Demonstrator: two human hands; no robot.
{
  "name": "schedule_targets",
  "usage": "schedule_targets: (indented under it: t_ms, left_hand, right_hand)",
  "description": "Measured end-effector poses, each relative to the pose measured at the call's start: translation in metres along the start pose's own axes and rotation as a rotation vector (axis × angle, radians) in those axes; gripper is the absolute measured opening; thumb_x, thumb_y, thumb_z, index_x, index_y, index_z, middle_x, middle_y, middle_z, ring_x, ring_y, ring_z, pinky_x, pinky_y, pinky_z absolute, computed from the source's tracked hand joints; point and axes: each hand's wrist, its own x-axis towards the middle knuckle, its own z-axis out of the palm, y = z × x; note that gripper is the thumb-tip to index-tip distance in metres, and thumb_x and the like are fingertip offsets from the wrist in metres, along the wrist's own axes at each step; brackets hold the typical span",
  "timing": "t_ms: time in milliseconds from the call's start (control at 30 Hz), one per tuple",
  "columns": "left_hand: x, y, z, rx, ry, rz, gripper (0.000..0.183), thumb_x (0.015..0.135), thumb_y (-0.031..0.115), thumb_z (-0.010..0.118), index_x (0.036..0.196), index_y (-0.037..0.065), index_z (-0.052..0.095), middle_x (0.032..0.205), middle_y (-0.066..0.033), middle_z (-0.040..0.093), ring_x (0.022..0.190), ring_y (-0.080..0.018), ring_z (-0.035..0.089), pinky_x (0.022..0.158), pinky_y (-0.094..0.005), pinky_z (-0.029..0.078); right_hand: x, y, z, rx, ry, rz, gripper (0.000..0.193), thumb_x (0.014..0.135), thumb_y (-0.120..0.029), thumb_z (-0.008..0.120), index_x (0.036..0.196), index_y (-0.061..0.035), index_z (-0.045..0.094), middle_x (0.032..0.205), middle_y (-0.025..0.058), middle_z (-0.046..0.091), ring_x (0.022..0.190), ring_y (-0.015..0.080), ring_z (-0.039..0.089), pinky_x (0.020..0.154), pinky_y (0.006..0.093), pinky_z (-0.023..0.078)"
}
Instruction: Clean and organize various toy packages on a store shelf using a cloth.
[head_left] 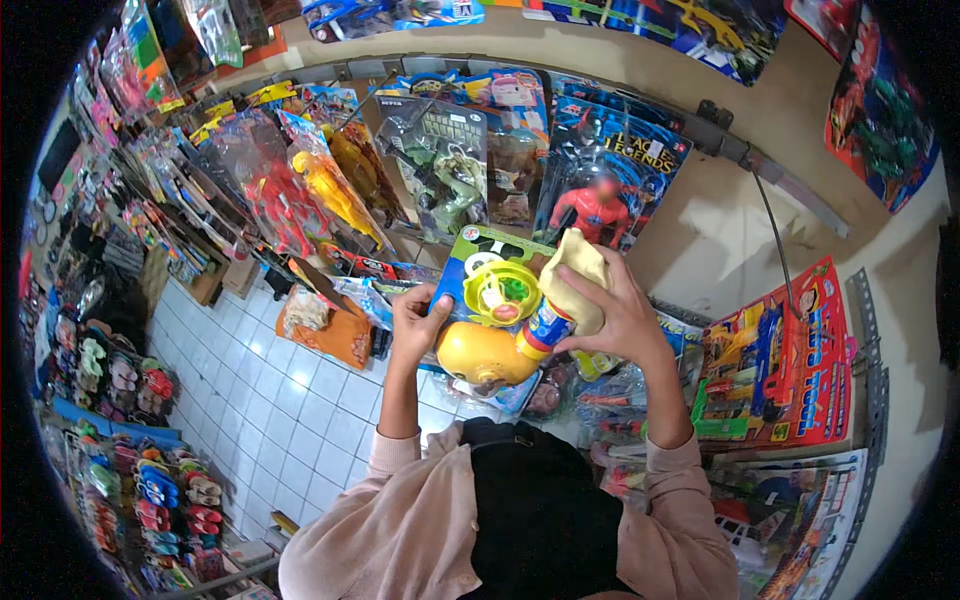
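Toy pack (452, 283): mid-view between the hands, a flat printed card with moulded plastic on its front.
Orange piece (478, 352): smooth, rounded, shiny, at the pack's 6 o'clock.
Yellow-green basket (474, 296): round plastic, small green, white and pink pieces inside.
Cloth (572, 268): cream, soft, creased, at the pack's 2 o'clock.
Left hand (412, 325): 9 o'clock, thumb and fingers pinching the pack's edge.
Right hand (622, 312): 3 o'clock, fingers half bent, gripping the cloth against the pack.
Clear pack (400, 150): near 12 o'clock, a grey-green figure inside.
Floor (290, 380): pale glossy square tiles, 8 o'clock.
Sandals (180, 500): farther out at 8 o'clock, in rows.
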Motion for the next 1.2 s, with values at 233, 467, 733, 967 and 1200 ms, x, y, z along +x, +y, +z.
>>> schedule_targets:
  t_ms: [233,467,733,967,1200]
  left_hand:
    - [0.012,-0.002,-0.013,-0.065,0.019,-0.014,0.016,0.082,0.014,0.061,0.079,-0.001,0.060,0.071,0.0018,0.057,0.062,-0.0033,0.047,0.055,-0.0184,0.037]
    - [0.018,-0.006,-0.019,-0.146,0.070,-0.016,0.017,0.083,0.016,0.061,0.078,0.000,0.059,0.072,0.0023,0.057,0.062,-0.0026,0.047,0.055,-0.0176,0.037]
    - [0.027,-0.021,-0.028,-0.142,0.142,0.016,0.019,0.083,0.018,0.062,0.078,0.000,0.057,0.070,0.0034,0.055,0.061,-0.0023,0.046,0.055,-0.0172,0.037]
    - [0.028,-0.032,-0.050,-0.173,0.111,0.087,0.018,0.083,0.016,0.061,0.078,0.000,0.057,0.072,0.0021,0.055,0.063,-0.0031,0.046,0.056,-0.0174,0.036]
    - [0.030,-0.028,-0.045,-0.165,0.050,0.064,0.024,0.081,0.023,0.064,0.073,0.002,0.057,0.068,0.0039,0.053,0.060,-0.0020,0.044,0.052,-0.0168,0.032]
  right_hand:
    - [0.019,0.000,0.013,-0.008,0.188,-0.107,0.074,0.043,-0.044,0.079,0.110,-0.0165,0.061,0.109,0.0157,0.048,0.096,0.0310,0.053,0.081,0.0389,0.047]
    - [0.026,-0.004,0.033,0.038,0.394,-0.103,0.065,0.042,-0.038,0.082,0.095,-0.0063,0.063,0.112,0.0198,0.048,0.099,0.0334,0.054,0.081,0.0409,0.048]
    - [0.015,-0.004,0.054,-0.028,0.622,0.126,0.058,0.041,-0.021,0.086,0.092,-0.0064,0.063,0.113,0.0177,0.045,0.103,0.0317,0.050,0.084,0.0389,0.045]
    - [0.010,0.001,0.041,0.186,0.801,0.366,0.064,0.061,-0.029,0.069,0.114,0.0017,0.052,0.115,0.0133,0.040,0.110,0.0274,0.043,0.094,0.0370,0.035]
    - [0.036,-0.016,0.038,0.321,0.515,0.227,0.078,0.076,-0.059,0.043,0.126,0.0013,0.042,0.133,0.0187,0.027,0.127,0.0288,0.022,0.105,0.0389,0.012]
